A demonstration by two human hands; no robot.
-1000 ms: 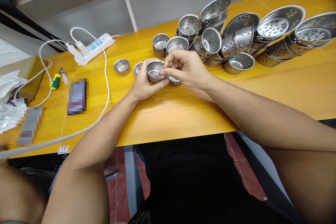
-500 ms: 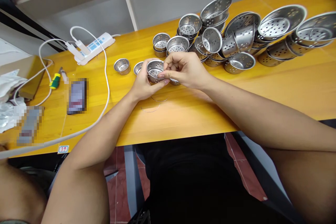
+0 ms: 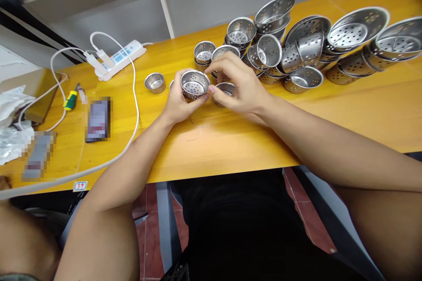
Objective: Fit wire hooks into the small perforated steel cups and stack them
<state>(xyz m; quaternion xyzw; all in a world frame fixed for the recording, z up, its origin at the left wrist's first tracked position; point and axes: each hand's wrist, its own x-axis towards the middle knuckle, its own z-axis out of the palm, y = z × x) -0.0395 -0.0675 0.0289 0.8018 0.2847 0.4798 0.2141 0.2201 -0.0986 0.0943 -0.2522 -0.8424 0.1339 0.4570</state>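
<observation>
My left hand (image 3: 180,104) grips a small perforated metal strainer basket (image 3: 194,89) by its side, mouth tilted up toward me. A thin line, apparently wire, shows near its right inner edge. My right hand (image 3: 242,83) is at that edge, thumb and index finger apart, the thumb tip close to or touching the rim. Another small basket (image 3: 227,88) stands partly behind the right fingers. One more (image 3: 154,83) sits to the left, and a sliver of a further one shows behind my left hand. Two thin curved wires (image 3: 191,140) lie on the table in front.
Stacks of larger perforated baskets (image 3: 305,52) fill the back right of the yellow table (image 3: 231,149). On the left are a power strip (image 3: 120,59) with white cables, a green-yellow screwdriver (image 3: 70,100), two blurred phones (image 3: 98,119) and plastic bags. Another person's arm shows at lower left.
The fingers of my right hand have spread from a pinch at the basket's right rim, uncovering that edge and the basket behind. My left hand keeps its hold, tilting the basket slightly.
</observation>
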